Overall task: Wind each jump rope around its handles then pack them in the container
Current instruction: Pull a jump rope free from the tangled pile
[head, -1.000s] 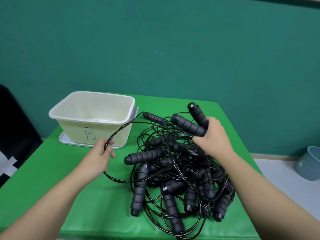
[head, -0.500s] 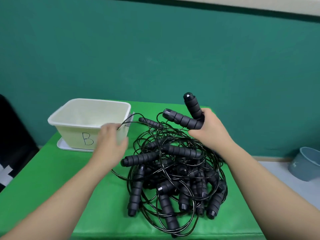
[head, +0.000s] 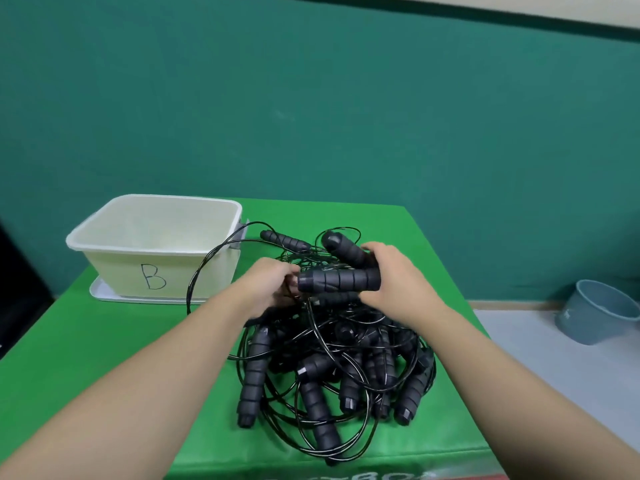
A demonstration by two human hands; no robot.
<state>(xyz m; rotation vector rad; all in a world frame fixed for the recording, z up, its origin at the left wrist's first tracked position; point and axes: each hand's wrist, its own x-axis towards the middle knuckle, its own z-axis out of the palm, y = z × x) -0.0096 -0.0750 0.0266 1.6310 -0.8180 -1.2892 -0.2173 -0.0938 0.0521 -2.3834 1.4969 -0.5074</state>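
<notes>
A tangled heap of jump ropes (head: 332, 362) lies on the green padded table top (head: 86, 341), right of centre. Each rope is a thin, glossy black cord, and the handles are matte black cylinders ribbed into rounded foam-like segments with a hard cap at the end. Loops of cord spill over the near edge of the heap, and one wide loop (head: 204, 268) arcs leftward until it stands in front of the container's near right corner.

The right hand (head: 398, 278) is curled round two ribbed black handles (head: 341, 280), lifted just above the pile: one lies roughly level, pointing left, the other tilts up and away behind it. The left hand (head: 268, 284) is closed at the free end of the level handle, its fingers gathered near the cap; whether they pinch the cord or the handle itself cannot be told, since the fingertips are hidden.

A cream, smooth-walled rectangular plastic container (head: 114, 268) stands at the table's far left on a flat white lid or tray (head: 104, 294), with a hand-drawn letter B on its near wall. What shows of its inside is bare cream plastic.

On the pale floor to the right stands a grey-blue plastic bucket (head: 595, 311), its inside not visible. A plain teal wall (head: 311, 116) rises behind the table.
</notes>
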